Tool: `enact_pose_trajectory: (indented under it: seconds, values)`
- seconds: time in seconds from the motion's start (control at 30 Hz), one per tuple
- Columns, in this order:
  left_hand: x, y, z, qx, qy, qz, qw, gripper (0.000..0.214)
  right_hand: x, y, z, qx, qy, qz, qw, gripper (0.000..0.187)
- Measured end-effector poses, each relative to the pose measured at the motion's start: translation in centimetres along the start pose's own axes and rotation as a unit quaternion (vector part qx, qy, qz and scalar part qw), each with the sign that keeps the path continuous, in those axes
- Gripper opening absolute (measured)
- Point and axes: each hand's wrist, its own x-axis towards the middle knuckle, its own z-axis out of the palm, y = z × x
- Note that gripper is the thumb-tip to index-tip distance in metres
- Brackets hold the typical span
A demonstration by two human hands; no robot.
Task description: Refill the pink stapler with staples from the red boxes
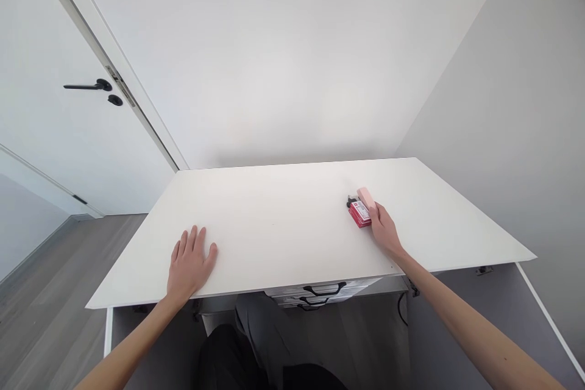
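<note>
My left hand (189, 262) lies flat, palm down, on the white table (283, 219) near its front left edge, fingers apart and holding nothing. My right hand (384, 228) reaches across the right part of the table and its fingers close around a pink stapler (366, 197). A small red box (359, 214) lies right against the stapler and my fingertips. A small dark object (350, 201) sits just left of the stapler; I cannot tell what it is.
A white door with a black handle (89, 86) stands at the left. White walls close in behind and to the right of the table. Drawers with black handles (324, 290) sit under the table's front edge, above my legs.
</note>
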Motion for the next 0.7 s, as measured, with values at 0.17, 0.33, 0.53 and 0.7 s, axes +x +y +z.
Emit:
enact_pose_trajectory:
  seconds: [0.17,0.33,0.53,0.7]
  values:
    - [0.0,0.1,0.1,-0.002,0.001,-0.003,1.000,0.074,-0.9,-2.0,3.1,0.023,-0.039,-0.033,0.998,0.065]
    - [0.0,0.1,0.2,0.000,-0.003,-0.004,1.000,0.074,-3.0,-4.3,6.4,0.041,-0.082,-0.062,0.994,0.061]
    - [0.0,0.2,0.1,-0.006,0.001,-0.005,1.000,0.073,-6.6,-7.1,8.9,0.072,-0.132,-0.089,0.985,0.056]
    - [0.0,0.1,0.2,-0.004,0.004,-0.002,1.000,0.073,-8.3,-8.1,8.1,0.098,-0.175,-0.115,0.973,0.052]
